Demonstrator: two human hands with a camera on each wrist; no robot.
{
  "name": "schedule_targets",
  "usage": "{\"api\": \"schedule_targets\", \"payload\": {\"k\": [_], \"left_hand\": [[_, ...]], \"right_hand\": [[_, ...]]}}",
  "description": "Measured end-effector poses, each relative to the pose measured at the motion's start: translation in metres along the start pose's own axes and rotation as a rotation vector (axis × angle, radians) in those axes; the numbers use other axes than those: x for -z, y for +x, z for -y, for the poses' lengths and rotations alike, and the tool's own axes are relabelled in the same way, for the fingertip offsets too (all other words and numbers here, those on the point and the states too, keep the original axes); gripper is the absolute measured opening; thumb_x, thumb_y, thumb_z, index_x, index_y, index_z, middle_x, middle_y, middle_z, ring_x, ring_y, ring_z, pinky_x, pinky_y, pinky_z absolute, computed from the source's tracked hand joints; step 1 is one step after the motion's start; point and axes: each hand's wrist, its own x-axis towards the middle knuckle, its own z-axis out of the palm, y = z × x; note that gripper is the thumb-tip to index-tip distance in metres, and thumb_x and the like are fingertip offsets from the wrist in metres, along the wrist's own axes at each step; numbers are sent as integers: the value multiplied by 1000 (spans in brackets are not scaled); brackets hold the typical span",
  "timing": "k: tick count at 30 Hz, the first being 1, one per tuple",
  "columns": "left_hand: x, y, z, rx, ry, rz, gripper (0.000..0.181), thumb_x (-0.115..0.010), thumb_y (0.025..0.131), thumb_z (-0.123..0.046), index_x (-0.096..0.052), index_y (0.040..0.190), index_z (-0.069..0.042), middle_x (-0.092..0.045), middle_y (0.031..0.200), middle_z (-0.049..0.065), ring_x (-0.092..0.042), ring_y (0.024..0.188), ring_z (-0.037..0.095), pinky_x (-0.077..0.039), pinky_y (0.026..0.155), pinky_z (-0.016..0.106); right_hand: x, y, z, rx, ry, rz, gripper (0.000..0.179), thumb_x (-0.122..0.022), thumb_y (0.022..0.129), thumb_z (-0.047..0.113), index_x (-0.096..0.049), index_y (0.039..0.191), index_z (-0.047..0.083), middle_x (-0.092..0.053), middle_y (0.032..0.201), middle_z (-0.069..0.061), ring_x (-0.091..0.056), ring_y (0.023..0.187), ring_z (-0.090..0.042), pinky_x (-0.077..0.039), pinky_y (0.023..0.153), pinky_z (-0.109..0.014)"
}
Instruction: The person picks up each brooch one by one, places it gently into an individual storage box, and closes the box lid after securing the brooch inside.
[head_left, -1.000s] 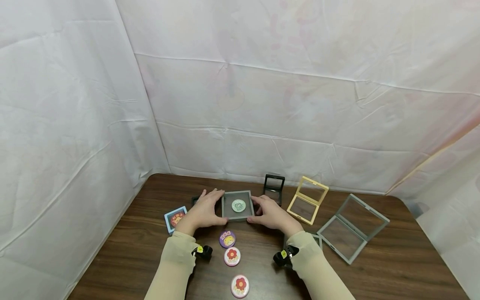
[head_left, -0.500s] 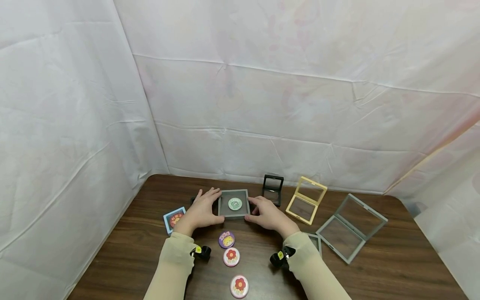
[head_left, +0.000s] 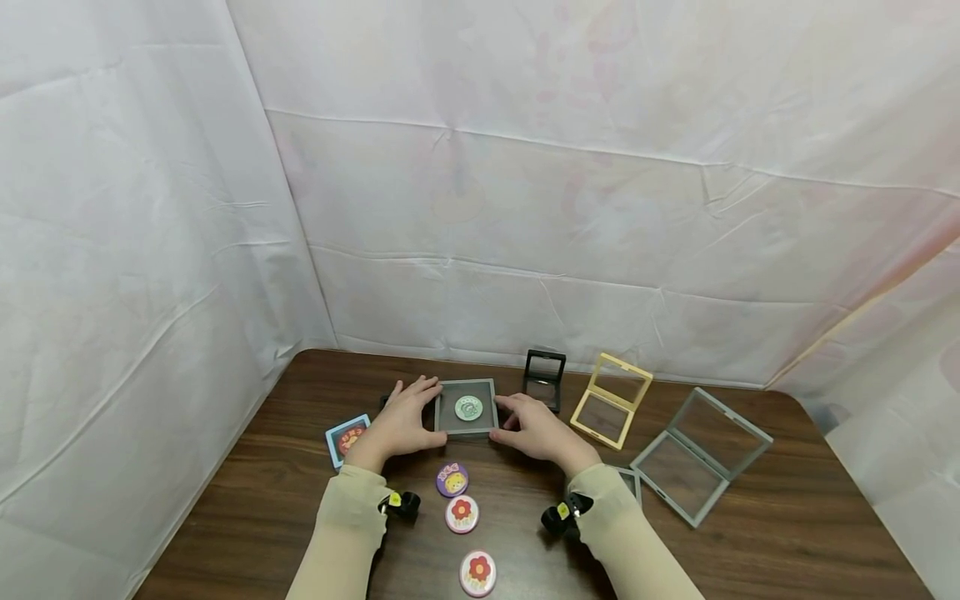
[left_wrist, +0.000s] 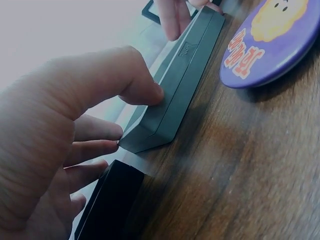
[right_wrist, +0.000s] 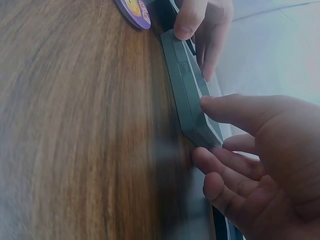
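Note:
A grey square display frame (head_left: pixel 444 417) lies closed on the table in the head view, with a round green-and-white badge (head_left: pixel 468 408) inside behind its clear film. At its left side my left hand (head_left: pixel 405 423) grips it, thumb (left_wrist: pixel 150 92) on the front edge and fingers at the side. My right hand (head_left: pixel 536 427) holds the right corner, its thumb (right_wrist: pixel 212 104) on the front edge and fingertips at the side. Just in front lies a purple badge (head_left: pixel 452 480). Beside my left fingers is a black case (left_wrist: pixel 112 200), partly hidden.
Two flower badges (head_left: pixel 462 514) lie nearer the front. A blue frame (head_left: pixel 330 446) with a red badge sits left. Open black (head_left: pixel 543 383), yellow (head_left: pixel 603 421) and large grey (head_left: pixel 690 475) frames stand right. Another grey frame (head_left: pixel 630 482) is partly under my right sleeve.
The grey frame has shifted slightly left between both hands, mostly in the first half second. Since then the hands have hardly moved.

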Motion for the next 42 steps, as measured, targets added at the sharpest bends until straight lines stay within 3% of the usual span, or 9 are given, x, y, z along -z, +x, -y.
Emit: {"api": "schedule_targets", "payload": {"k": [7,14,21,27,34,39,42], "left_hand": [[1,-1,0,-4,-5,-11,90,-85,85,-33,-52,159,3,-40,171,22,-28,163,43,-7,130,69],[1,-1,1,-6,-5,-16,89,-85,85,-33,-51,160,3,-41,171,22,-29,163,43,-7,130,68],[0,-1,0,-10,-15,-15,89,-85,85,-32,-51,159,4,-41,171,23,-29,163,43,-6,130,69],[2,-1,1,-8,-22,-13,89,-85,85,-32,-51,159,4,-41,171,22,-29,163,43,-5,130,69],[2,-1,2,-8,-23,-12,89,-85,84,-32,-52,159,5,-41,171,23,-29,162,45,-6,129,70],[2,-1,1,0,-25,-3,90,-85,85,-31,-51,160,3,-40,172,22,-28,163,43,-5,130,69],[1,0,2,-2,-25,-3,90,-86,85,-31,-51,160,3,-40,172,21,-27,163,43,-5,130,69]], "right_hand": [[6,-5,-6,-14,31,-34,61,-79,103,24,-58,152,-4,-71,133,-15,-74,103,-22,-59,88,-39],[20,-12,-16,-22,76,-121,56,-78,104,21,-59,150,-5,-73,128,-16,-75,106,-28,-60,92,-46],[37,-23,-29,-124,98,-224,47,-75,106,21,-64,144,-3,-75,123,-13,-75,106,-26,-59,93,-50],[47,-28,-44,-230,89,-321,41,-71,107,16,-65,142,-4,-75,120,-14,-74,108,-32,-58,96,-54],[50,-22,-53,-255,80,-370,48,-56,112,11,-47,154,-12,-70,136,-27,-71,122,-42,-56,101,-58],[49,-17,-59,-289,113,-343,55,-51,114,12,-36,162,-10,-65,144,-30,-73,115,-39,-60,92,-52],[48,-14,-63,-294,115,-338,54,-49,115,13,-35,163,-9,-62,147,-31,-74,113,-39,-59,95,-53]]}}
